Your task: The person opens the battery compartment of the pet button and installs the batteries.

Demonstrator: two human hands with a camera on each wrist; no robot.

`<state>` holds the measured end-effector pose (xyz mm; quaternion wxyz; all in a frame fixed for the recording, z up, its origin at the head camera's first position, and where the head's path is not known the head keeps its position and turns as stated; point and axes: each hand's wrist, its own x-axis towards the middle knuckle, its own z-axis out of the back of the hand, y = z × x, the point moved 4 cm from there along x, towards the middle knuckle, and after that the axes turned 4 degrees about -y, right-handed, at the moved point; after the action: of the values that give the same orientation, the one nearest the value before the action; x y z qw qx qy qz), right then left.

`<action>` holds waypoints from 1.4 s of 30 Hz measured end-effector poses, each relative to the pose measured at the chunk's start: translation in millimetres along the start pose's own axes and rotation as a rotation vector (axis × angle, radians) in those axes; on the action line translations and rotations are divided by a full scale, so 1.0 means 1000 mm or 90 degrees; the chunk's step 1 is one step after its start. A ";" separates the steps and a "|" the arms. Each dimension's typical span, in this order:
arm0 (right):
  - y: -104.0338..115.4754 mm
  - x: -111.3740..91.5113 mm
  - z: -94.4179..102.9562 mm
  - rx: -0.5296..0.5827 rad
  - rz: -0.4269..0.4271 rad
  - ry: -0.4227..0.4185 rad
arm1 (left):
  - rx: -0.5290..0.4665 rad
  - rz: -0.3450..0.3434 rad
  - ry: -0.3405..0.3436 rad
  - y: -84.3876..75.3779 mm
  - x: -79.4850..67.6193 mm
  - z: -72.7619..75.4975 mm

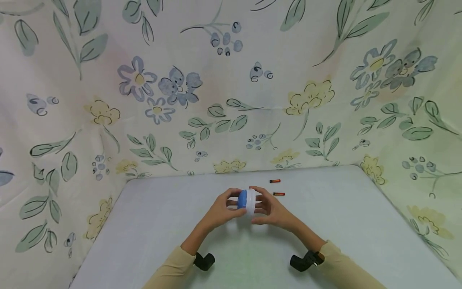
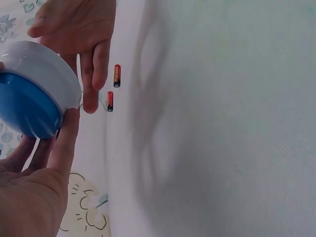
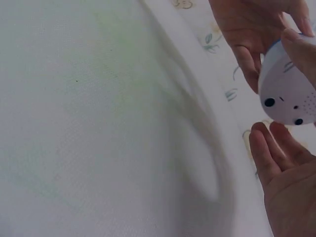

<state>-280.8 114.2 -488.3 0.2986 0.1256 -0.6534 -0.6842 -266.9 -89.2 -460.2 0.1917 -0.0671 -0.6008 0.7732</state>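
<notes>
A round device with a white body and a blue dome is held up over the table in front of me. My left hand grips it at the blue side, thumb and fingers around its edge. Beside the white face is my right hand, its fingers spread and fairly straight; in the left wrist view its thumb stands apart from the device. The right wrist view shows the white underside, which has black round feet and a patch of small holes.
Two small batteries, one farther back and one nearer, lie on the white table beyond my right hand. A floral cloth hangs behind the table and along its sides. Each wrist wears a black camera mount.
</notes>
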 end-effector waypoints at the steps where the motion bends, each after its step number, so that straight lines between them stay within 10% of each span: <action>1: 0.000 0.000 -0.001 0.001 -0.002 0.002 | -0.014 0.001 0.002 0.001 0.000 0.000; 28: -0.008 -0.008 -0.001 -0.114 -0.009 -0.027 | -0.018 -0.037 0.103 0.007 -0.002 -0.009; 42: -0.012 -0.013 0.006 -0.192 -0.025 -0.060 | 0.014 -0.053 0.062 0.011 -0.005 -0.006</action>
<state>-276.7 125.6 -501.8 0.2697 0.0598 -0.5537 -0.7856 -262.6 -87.3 -472.7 0.2529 -0.0775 -0.5846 0.7670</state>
